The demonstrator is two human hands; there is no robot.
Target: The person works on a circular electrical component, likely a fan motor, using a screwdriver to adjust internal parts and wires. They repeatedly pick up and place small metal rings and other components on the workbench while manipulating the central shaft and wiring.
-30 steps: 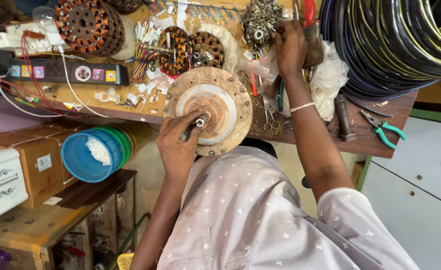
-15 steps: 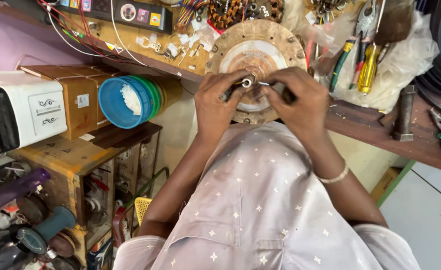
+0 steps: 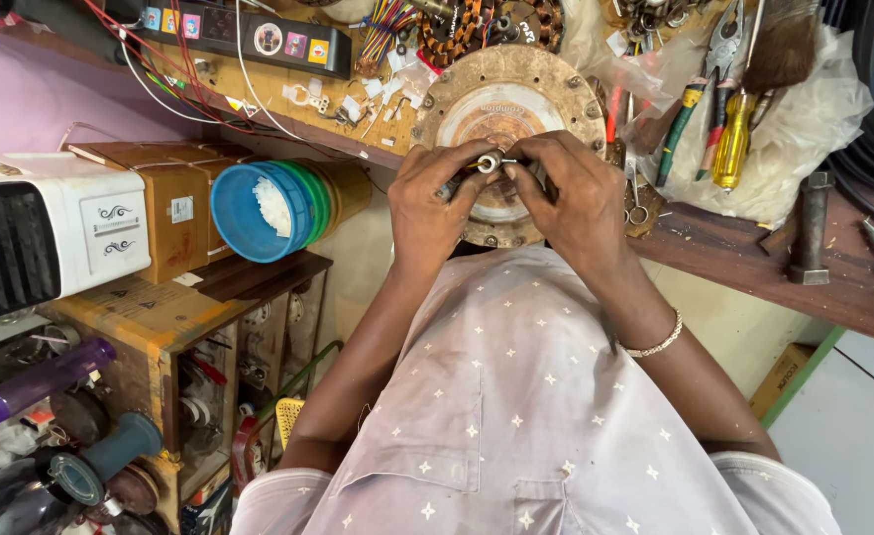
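- Closest in, my pale shirt with the little white stars (image 3: 516,416) fills the bottom, both forearms running up out of it, a thin bracelet (image 3: 655,345) on my right wrist
- My left hand (image 3: 435,203) is curled in, fingertips pinched on a small silvery metal sleeve (image 3: 487,161) from its left end
- My right hand (image 3: 578,193) meets it from the other side, thumb and forefinger closed tight on the same little piece, so both grips are shut on it with no gap showing
- That sleeve sits right at the centre of the round metal motor plate (image 3: 556,89), held just over its middle; whether it touches the plate I cannot tell
- The plate lies on the wooden workbench (image 3: 734,258) at its near edge
- Off to my left, a stack of coloured plastic tubs (image 3: 259,210), blue one in front with white stuff inside, beside a brown cardboard box (image 3: 174,203) and a white appliance (image 3: 51,233)
- Right of the plate, a yellow-handled screwdriver (image 3: 732,139) and green-handled pliers (image 3: 683,139) rest on a clear plastic bag (image 3: 814,129); a hammer (image 3: 812,226) stands nearer the edge
- Farthest back, a black power strip (image 3: 249,38) with red and white wires (image 3: 150,69) trailing from it
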